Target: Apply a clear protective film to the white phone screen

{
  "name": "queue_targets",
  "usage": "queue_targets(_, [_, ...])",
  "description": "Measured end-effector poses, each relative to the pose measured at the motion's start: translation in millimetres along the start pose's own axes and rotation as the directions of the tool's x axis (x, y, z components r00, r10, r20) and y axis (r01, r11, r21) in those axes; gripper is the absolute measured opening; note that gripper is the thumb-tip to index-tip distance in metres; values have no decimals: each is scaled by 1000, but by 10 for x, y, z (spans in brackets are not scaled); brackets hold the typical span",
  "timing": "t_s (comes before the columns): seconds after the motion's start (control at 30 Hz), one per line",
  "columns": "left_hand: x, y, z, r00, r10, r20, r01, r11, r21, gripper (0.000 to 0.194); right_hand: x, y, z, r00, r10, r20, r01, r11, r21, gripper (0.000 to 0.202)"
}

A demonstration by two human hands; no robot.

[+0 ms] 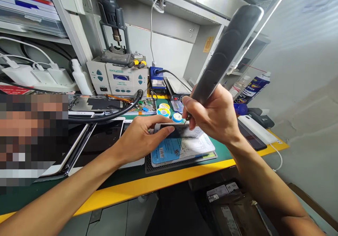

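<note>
Left hand (139,139) gripped a smartphone (180,132), tilted over a blue-and-white packet (170,149); right hand (216,114) clasped a dark-handled screwdriver (225,53), its thin tip at the smartphone's upper edge.

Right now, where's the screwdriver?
Head view, right of centre: the screwdriver is in the right hand, tip at the phone in the left hand.

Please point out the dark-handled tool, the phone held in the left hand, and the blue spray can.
Dark-handled tool (224,51): head view, on the middle of its handle.
Phone (184,132): head view, on its dark, glossy face.
Blue spray can (252,89): head view, on its labelled side.
</note>
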State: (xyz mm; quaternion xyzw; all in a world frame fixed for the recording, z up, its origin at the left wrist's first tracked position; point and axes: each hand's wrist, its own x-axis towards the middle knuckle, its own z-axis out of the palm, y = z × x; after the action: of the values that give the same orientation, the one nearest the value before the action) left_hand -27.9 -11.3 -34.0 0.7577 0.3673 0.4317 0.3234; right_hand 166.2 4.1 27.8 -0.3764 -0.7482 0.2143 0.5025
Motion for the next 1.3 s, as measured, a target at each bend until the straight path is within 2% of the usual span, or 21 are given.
queue_targets(0.6, [-1,-1,5,997,-71,-17,71,997,40,27,-17,5,-37,1000,13,-26,-12,999,32,27])
queue_targets(0.77, [3,6,8,998,-57,-11,58,998,27,28,-10,-11,27,1000,-15,-12,16,1000,17,27])
queue_targets(1.0, [19,-12,21,999,-41,-34,41,999,0,26,-38,17,-117,999,30,-45,-30,1000,6,27])
queue_targets(1.3, [20,-23,9,999,-32,-33,33,999,27,28,-42,8,-102,999,21,-39,-20,999,27,27])
